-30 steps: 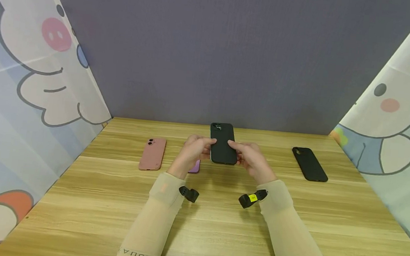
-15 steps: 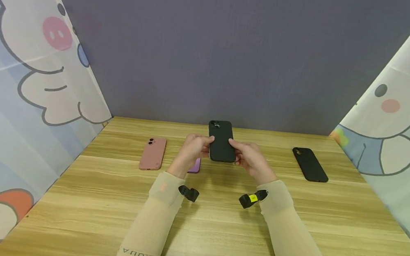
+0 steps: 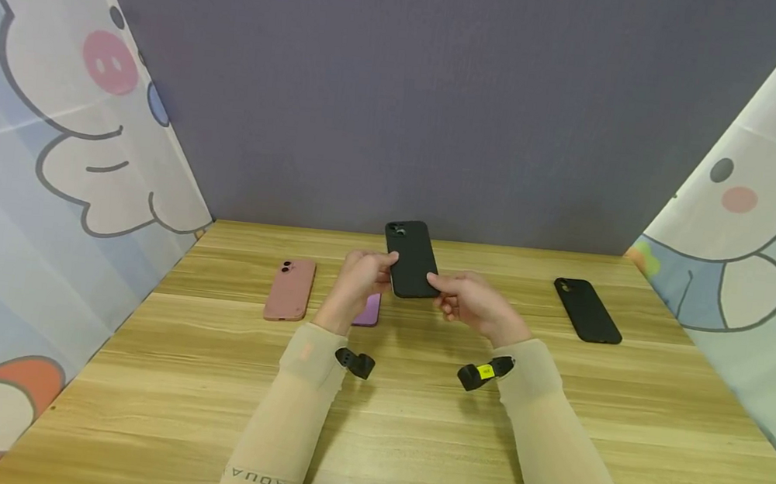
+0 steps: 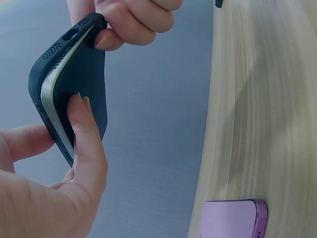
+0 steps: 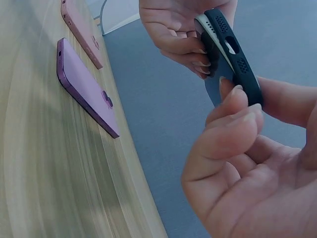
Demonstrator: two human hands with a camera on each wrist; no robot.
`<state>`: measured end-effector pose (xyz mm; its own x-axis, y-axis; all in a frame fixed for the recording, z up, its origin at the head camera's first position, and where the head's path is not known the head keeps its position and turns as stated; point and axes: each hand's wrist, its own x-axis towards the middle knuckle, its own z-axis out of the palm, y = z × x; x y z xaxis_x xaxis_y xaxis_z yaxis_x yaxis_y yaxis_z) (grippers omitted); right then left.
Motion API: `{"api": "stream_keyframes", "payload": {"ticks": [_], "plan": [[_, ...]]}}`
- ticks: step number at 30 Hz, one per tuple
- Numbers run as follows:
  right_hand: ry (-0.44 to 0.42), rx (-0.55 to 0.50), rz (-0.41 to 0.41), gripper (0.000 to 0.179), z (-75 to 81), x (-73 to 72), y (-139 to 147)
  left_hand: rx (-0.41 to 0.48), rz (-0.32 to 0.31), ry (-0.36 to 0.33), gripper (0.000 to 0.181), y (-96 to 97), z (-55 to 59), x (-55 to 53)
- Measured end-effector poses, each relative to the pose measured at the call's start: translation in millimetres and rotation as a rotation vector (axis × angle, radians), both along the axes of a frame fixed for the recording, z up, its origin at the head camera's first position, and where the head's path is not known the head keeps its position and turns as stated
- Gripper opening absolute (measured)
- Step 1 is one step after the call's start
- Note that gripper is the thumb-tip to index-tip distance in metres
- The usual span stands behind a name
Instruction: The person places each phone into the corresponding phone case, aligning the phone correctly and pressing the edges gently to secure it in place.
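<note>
Both hands hold a smartphone [image 4: 91, 82] in a black phone case [image 3: 415, 264] up over the table. The case's back, with its camera cutout, faces the head view. My left hand [image 3: 361, 280] pinches the left side, thumb on the back and fingers on the screen. My right hand [image 3: 476, 305] pinches the lower right corner between thumb and curled fingers. Along the left side, the phone's silver edge [image 4: 48, 94] stands out of the case. The bottom cutouts of the case show in both wrist views.
On the wooden table [image 3: 405, 431] a pink phone [image 3: 290, 289] lies at left, and a purple phone [image 5: 84, 87] lies beside it, partly behind my left hand in the head view. Another black phone case [image 3: 586, 311] lies at right. A grey panel [image 3: 429, 106] stands behind.
The phone and case have moved left and slightly up, and tilted to the left. My right hand has slid from the right side down to the lower right corner.
</note>
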<state>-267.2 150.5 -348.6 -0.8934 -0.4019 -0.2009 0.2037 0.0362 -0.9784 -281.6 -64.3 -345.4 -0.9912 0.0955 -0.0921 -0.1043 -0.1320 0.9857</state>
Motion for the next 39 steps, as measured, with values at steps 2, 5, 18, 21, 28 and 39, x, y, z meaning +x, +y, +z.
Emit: {"api": "stream_keyframes", "payload": {"ticks": [2,5,18,21,28,39], "plan": [[0.011,0.006,0.002,0.026,-0.5,-0.4,0.3,0.006,-0.001,-0.001,0.026,0.1,0.1,0.0],[0.023,0.023,-0.015,0.027,-0.8,0.0,-0.7,0.013,0.001,-0.004,0.026,0.2,0.3,-0.1],[0.066,0.079,-0.103,0.034,2.4,2.7,-6.2,0.000,-0.017,-0.004,0.025,1.0,1.1,0.4],[0.063,0.079,-0.116,0.034,2.7,2.8,-7.5,0.000,-0.021,-0.001,0.025,1.5,1.1,0.6],[0.042,0.039,-0.101,0.034,0.8,1.0,-8.2,0.026,0.006,-0.002,0.023,2.3,0.8,0.1],[0.077,0.035,-0.086,0.037,-0.3,1.0,-6.3,0.052,-0.011,-0.016,0.025,0.9,1.0,1.1]]}}
